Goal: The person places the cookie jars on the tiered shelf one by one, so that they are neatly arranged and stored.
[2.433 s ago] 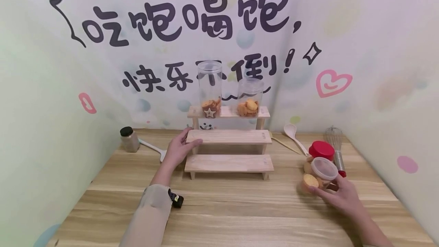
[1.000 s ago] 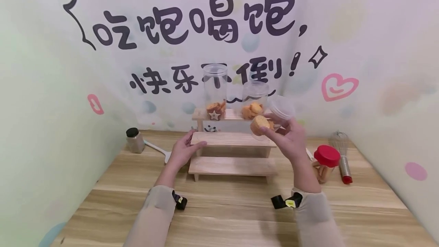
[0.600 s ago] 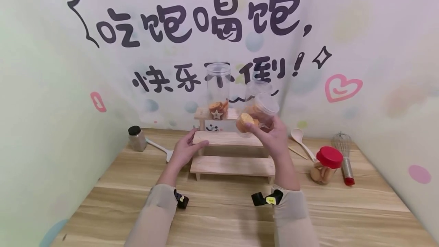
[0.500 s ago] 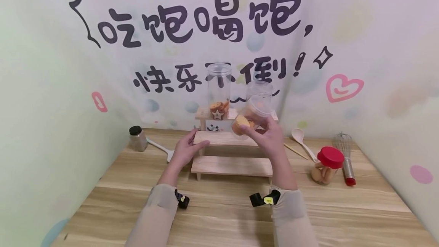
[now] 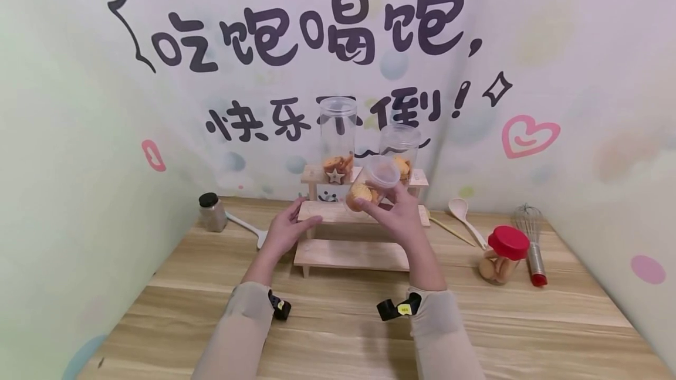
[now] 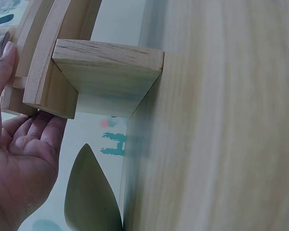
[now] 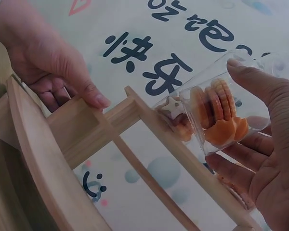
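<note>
A three-tier wooden display stand (image 5: pixel 354 253) stands on the table. My left hand (image 5: pixel 285 232) grips the left end of its middle tier, thumb over the top and fingers behind the end; the left wrist view shows the fingers (image 6: pixel 47 131) against the wood. In my right hand (image 5: pixel 399 216) is a clear plastic cookie jar (image 5: pixel 381 172), tilted, its lid leaning right, close over the middle tier. Round sandwich cookies (image 7: pixel 213 107) show inside it in the right wrist view. On the top tier are a tall clear jar (image 5: pixel 338 133) and a shorter one (image 5: pixel 399 136), both partly filled with cookies.
To the right stand a red-lidded cookie jar (image 5: pixel 504 254), a whisk (image 5: pixel 534 248), a white spoon (image 5: pixel 463 216) and a thin stick (image 5: pixel 451 230). A black-capped jar (image 5: pixel 212 214) and a white-ended utensil (image 5: pixel 245 227) are on the left. A printed wall cloth (image 5: pixel 253 75) hangs behind.
My right hand has lifted the cookie jar from beside the red-lidded jar and carried it left to the middle tier, lowering it lately. The left hand keeps its hold on the stand.
</note>
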Demonstrator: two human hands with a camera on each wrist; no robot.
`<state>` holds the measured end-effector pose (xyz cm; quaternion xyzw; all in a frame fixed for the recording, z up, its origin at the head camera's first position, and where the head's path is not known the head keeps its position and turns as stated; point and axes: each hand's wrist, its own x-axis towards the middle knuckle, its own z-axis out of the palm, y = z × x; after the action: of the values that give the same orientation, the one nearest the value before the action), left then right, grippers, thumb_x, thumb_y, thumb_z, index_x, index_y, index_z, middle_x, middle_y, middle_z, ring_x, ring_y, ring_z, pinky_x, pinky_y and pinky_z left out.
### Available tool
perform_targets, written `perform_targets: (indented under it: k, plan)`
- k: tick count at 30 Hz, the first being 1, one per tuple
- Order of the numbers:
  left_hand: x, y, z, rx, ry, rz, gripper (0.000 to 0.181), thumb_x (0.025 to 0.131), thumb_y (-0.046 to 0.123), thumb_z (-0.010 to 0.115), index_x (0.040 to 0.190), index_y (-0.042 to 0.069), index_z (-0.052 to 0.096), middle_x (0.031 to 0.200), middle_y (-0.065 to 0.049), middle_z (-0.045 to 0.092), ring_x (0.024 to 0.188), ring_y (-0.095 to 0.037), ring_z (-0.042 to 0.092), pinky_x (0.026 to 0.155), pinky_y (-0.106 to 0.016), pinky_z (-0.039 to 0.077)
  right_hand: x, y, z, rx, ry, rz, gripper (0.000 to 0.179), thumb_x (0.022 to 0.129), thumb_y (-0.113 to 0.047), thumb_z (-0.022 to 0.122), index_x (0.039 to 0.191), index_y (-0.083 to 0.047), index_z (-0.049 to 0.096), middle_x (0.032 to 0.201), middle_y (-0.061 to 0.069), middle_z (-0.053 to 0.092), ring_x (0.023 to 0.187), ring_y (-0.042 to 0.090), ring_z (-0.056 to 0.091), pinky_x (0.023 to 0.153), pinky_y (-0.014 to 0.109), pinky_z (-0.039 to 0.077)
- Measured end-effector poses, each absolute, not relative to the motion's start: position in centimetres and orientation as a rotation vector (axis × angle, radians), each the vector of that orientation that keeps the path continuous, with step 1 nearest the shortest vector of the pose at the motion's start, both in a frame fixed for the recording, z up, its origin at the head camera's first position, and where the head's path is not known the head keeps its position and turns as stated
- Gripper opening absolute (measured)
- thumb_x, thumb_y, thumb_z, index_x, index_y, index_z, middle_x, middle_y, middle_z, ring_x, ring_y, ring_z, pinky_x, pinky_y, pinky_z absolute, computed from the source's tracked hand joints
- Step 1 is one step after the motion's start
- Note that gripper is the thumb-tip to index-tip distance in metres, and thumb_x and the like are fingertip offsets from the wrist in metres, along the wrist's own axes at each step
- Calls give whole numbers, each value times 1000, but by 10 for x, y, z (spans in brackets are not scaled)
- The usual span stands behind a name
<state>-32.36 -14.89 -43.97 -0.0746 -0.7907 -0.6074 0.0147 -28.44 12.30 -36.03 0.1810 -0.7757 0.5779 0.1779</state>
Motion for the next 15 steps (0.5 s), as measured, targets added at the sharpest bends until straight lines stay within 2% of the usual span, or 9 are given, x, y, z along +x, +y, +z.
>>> perform_targets:
  k: [6,11,15]
  plan:
    - [-324,-149,-439,-234,-2463,-1884,100,79,58,80,158,18,35,160,-8,35,143,-26,40,114,-40,39,-287,117,-368,508,-2274,1624,70,80,-43,86,137,-19,54,133,3,61,125,25,57,99,49,53]
    - [-323,-149,-438,-234,-2466,-1881,100,79,57,80,158,16,35,161,-9,34,143,-26,40,114,-39,38,-295,111,-381,627,-2301,1636,68,84,-36,84,142,-23,50,137,-1,57,129,23,53,102,47,51]
    - [-323,-149,-438,-232,-2467,-1892,100,79,57,80,158,16,34,162,-8,32,144,-25,39,115,-38,38,-300,109,-391,632,-2318,1647,69,85,-36,82,143,-25,47,140,-3,55,132,24,51,103,48,50]
